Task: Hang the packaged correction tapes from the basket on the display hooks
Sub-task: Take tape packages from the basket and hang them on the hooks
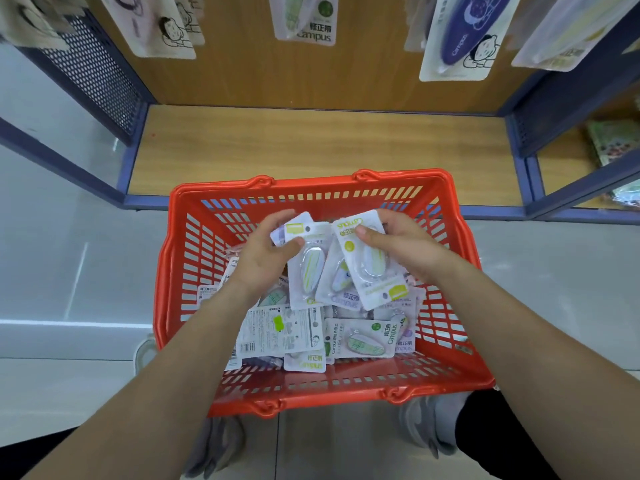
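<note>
A red plastic basket stands on the floor below me, with several packaged correction tapes lying loose in it. Above the pile, my left hand grips a small fan of white packs with green-striped tapes, thumb on their front. My right hand pinches another white pack with a yellow-green label by its upper end, thumb on top. The two held bunches overlap between my hands. More packaged tapes hang on the display at the top of the view; their hooks are out of frame.
A wooden shelf base with a dark blue frame lies just beyond the basket. Perforated blue side panels flank it. Other hanging packs dangle at upper right and left. Grey floor tiles surround the basket; my shoes show beneath it.
</note>
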Tool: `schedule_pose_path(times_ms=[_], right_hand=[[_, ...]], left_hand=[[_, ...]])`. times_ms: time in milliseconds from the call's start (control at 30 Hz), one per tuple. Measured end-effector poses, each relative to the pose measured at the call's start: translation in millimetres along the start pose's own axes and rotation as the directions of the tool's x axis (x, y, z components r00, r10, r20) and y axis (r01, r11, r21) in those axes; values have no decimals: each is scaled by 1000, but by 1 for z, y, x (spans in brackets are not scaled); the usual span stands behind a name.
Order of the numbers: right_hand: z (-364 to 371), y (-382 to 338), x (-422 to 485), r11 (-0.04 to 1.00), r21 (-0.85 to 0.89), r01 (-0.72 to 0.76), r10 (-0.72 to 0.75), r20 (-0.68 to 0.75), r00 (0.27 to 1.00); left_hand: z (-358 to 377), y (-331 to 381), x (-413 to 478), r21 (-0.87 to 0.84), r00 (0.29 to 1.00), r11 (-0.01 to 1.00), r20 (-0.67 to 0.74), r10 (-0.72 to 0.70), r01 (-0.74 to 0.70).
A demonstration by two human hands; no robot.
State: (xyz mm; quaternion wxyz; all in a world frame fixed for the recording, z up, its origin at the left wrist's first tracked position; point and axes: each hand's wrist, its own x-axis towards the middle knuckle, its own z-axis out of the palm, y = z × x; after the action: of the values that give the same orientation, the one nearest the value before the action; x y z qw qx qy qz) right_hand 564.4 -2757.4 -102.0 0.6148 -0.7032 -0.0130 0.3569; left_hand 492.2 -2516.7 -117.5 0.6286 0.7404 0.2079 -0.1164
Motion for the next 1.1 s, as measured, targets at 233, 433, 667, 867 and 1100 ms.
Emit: schedule_pose_path(times_ms=[233,433,667,867,1100], right_hand=[[33,14,14,992,72,101,-81,-237,968],[48,16,15,977,167,131,-82,-271,959],[56,17,13,988,153,10,26,-226,974],[47,24,-6,978,206,-30,65,-166,984],[45,31,-17,987,62,-151,153,-45,987]], left_hand=[[17,-1,-12,-188,986,968,65,-154,164],[25,-7,-14,-121,986,981,85,-145,154],[31,-14,-13,-67,978,976,46,-202,205],[33,-20,-13,-68,976,974,31,-216,217],[36,-16,-15,-162,974,964,-46,-222,212]])
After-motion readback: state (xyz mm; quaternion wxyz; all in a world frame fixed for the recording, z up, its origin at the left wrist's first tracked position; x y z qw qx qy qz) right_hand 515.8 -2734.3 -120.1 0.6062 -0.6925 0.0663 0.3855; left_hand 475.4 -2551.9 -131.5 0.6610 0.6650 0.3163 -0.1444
